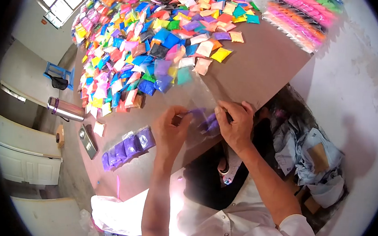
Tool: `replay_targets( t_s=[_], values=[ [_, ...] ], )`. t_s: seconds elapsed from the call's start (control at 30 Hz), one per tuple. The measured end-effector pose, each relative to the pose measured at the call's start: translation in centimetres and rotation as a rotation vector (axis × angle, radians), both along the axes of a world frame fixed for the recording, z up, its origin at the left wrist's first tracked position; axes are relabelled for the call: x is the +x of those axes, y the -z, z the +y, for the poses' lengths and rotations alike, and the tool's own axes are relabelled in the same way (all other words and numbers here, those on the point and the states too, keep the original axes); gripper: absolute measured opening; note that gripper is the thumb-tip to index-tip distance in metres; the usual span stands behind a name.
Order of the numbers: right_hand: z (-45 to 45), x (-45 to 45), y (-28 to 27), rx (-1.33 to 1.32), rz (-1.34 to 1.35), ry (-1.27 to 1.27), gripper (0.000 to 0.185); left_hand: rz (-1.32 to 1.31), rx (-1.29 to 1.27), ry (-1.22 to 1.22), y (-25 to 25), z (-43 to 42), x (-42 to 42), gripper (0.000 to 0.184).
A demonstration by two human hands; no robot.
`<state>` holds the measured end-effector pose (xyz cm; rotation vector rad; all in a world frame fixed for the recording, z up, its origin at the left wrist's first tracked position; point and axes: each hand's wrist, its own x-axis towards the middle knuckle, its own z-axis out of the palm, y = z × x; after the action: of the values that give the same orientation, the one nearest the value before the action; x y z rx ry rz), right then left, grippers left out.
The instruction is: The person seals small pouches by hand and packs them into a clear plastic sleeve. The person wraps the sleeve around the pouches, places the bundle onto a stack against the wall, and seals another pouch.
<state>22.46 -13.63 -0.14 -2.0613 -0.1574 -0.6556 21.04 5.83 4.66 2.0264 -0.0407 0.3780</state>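
Between my two hands is a clear plastic bag (203, 93), partly see-through, with purple packets (209, 122) in or behind its lower part. My left hand (173, 123) has its fingers pinched at the bag's left side. The thumb and fingers of my right hand (235, 121) are pressed together at its right side. Left of my left hand, a row of shiny purple packets (128, 148) lies on the brown table (261, 66). Beyond the hands spreads a large heap of small coloured packets (154, 51).
A metallic flask (66, 109) and a grey device (87, 141) are at the table's left side, near a small pale packet (98, 128). Stacked colourful packs (296, 20) lie at the far right. Crumpled plastic bags (320, 160) sit below the right edge.
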Motion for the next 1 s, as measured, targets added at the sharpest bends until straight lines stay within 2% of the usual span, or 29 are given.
replay_targets(
  t_s=[0.23, 0.47, 0.53, 0.73, 0.87, 0.93, 1.0],
  values=[
    [0.7, 0.5, -0.1, 0.01, -0.003, -0.039, 0.018, 0.14, -0.032, 0.133, 1.4, -0.8, 0.3, 0.011],
    [1.0, 0.9, 0.0, 0.024, 0.033, -0.04, 0.019, 0.135, -0.021, 0.103, 2.2, -0.9, 0.4, 0.013],
    [1.1, 1.1, 0.4, 0.009, -0.03, 0.012, 0.021, 0.087, 0.046, 0.08, 2.8, -1.1, 1.0, 0.013],
    [1.5, 1.0, 0.2, 0.028, -0.018, 0.03, 0.02, 0.156, 0.011, 0.085, 2.0, -1.3, 0.7, 0.016],
    [1.6, 0.5, 0.3, 0.122, 0.019, -0.014, 0.019, 0.131, 0.079, 0.104, 1.4, -1.0, -0.7, 0.016],
    [1.8, 0.2, 0.3, 0.087, -0.003, -0.011, 0.018, 0.223, 0.004, 0.095, 0.6, -1.0, -1.3, 0.018],
    [1.7, 0.3, 0.0, 0.066, -0.002, -0.018, 0.019, 0.157, 0.082, 0.105, 0.8, -0.5, -1.4, 0.02]
  ],
)
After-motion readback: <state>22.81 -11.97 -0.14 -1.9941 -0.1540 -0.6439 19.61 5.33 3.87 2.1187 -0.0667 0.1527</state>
